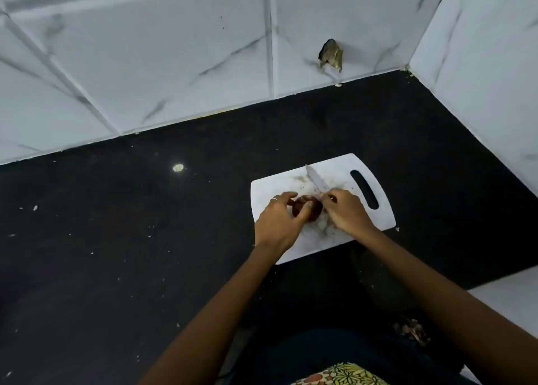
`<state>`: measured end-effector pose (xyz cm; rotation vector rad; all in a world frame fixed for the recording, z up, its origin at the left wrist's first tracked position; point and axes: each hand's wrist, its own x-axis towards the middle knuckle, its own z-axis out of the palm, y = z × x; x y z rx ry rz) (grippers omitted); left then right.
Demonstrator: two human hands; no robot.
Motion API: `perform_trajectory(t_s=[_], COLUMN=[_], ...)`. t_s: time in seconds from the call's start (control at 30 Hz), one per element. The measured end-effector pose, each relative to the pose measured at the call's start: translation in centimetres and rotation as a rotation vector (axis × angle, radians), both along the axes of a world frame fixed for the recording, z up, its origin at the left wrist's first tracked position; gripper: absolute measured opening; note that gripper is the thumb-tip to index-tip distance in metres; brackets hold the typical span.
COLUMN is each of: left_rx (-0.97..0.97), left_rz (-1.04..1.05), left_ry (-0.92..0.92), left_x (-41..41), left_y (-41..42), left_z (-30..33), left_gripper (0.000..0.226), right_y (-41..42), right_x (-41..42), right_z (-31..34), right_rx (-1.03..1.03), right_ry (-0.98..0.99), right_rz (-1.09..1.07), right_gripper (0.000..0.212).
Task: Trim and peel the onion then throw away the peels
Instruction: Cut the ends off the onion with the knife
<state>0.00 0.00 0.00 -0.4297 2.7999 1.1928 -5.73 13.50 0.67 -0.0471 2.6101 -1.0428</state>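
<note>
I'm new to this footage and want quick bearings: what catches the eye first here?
Two hands meet over a white cutting board on the black counter: the left hand grips a reddish onion, and the right hand holds a knife with its blade pointing away. Behind, a broken hole mars the marble-look wall tiles.

My left hand (278,223) curled round reddish-brown onion (307,208) on white cutting board (375,215), ring on one finger. My right hand (348,211) grips knife (316,180); blade points far-left, handle hidden in fist, blade base just beside onion. Board sits on black countertop (145,239), handle slot toward right. Pale specks scattered over counter at left. White marble-pattern wall tiles (174,49) behind, broken hole (331,54) in one tile low on far wall
</note>
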Motion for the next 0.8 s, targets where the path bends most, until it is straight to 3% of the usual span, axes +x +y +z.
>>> perform_trajectory(t_s=[0.07,0.17,0.27,0.5,0.63,0.8], left_rx=[0.107,0.230,0.318,0.348,0.297,0.292], left_rz=[0.043,0.064,0.059,-0.001,-0.038,-0.040], left_ry=[-0.022,-0.020,-0.005,0.075,0.089,0.073], left_x=[-0.7,-1.3,-1.9,-2.5,-2.3,-1.9], left_y=[0.3,0.1,-0.3,-0.3,-0.4,-1.2], left_z=[-0.1,-0.7,-1.2,-1.6,-2.0,-2.1], left_gripper=[0.042,0.040,0.047,0.050,0.052,0.056], right_y=[-0.2,-0.8,-1.3,-1.8,-1.8,-0.5], right_x=[-0.1,-0.2,-0.6,-0.1,0.4,-0.5], right_z=[-0.1,-0.2,0.1,-0.5,-1.7,-1.4], right_rx=[-0.117,-0.332,-0.429,-0.322,-0.308,-0.256], right_ry=[-0.205,-0.329,-0.281,-0.012,0.000,0.072], right_rz=[-0.070,-0.153,-0.236,-0.225,-0.206,-0.145], right_gripper=[0.039,0.027,0.015,0.033,0.037,0.018])
